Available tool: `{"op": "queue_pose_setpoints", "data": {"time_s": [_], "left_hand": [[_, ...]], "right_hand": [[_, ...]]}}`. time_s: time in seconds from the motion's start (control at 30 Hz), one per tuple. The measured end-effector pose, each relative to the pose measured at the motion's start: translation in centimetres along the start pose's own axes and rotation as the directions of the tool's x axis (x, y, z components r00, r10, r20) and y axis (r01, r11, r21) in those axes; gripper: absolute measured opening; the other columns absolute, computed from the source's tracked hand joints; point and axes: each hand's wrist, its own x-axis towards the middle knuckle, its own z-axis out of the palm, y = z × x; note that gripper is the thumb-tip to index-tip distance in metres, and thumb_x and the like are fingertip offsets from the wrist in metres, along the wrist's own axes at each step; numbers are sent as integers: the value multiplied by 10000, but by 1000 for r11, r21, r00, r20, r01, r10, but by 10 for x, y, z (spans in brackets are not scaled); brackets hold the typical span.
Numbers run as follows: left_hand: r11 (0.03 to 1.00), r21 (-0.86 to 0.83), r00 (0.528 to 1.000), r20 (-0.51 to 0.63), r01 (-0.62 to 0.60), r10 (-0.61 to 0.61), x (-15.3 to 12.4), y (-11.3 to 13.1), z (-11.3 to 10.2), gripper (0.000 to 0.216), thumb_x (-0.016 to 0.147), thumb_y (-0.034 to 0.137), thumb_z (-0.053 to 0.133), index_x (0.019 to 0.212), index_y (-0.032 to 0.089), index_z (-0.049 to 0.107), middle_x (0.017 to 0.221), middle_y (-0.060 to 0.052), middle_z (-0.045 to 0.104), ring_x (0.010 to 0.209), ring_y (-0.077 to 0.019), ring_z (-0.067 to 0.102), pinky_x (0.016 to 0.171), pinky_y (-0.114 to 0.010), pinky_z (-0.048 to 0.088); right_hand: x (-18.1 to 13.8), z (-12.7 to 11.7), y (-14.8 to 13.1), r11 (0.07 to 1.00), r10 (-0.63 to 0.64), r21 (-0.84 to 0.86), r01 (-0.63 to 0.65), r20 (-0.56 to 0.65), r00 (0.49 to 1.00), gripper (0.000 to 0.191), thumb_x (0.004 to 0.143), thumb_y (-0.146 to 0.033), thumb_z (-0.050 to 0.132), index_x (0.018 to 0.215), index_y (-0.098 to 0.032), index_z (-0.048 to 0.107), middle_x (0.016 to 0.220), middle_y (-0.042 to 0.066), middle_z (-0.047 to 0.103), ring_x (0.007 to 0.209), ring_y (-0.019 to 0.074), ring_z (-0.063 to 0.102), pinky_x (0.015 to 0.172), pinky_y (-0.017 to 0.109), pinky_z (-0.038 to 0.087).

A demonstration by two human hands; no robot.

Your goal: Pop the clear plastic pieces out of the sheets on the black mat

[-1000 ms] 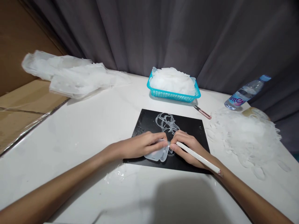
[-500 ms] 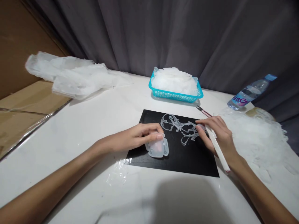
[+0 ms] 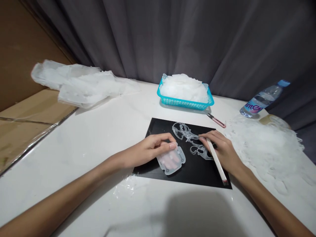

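Observation:
My left hand is closed on a flat, translucent rounded piece, thumb on top and fingers showing through from beneath. It is held over the black mat. In my right hand is a slim tool with a white-wrapped handle, its rear end pointing toward me with a reddish tip. The tool's working end is hidden by the fingers. Thin clear cut-out scraps lie on the mat beside my right fingertips; whether the fingers touch them I cannot tell.
A turquoise basket heaped with white translucent pieces stands behind the mat. Pink-handled snips lie to its right. A water bottle and a pile of clear scraps are at right. Plastic bags lie at left.
My right hand has moved left and toward me, over the mat, and the scraps have bunched closer. My left hand has turned the translucent piece and shifted it slightly right.

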Motion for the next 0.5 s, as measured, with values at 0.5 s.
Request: {"op": "queue_pose_setpoints", "data": {"time_s": [0.5], "left_hand": [[914,-393,994,-9,99,-112,4,-11,5,639,1000,743,403,1073,154,642,989,-163,809,895,-283,782,822,-409,589]], "right_hand": [[-15,-138,72,736,505,-168,-656,-510,696,280,812,-500,746,909,-241,791,746,122,739,638,320,678,499,393,418]]}}
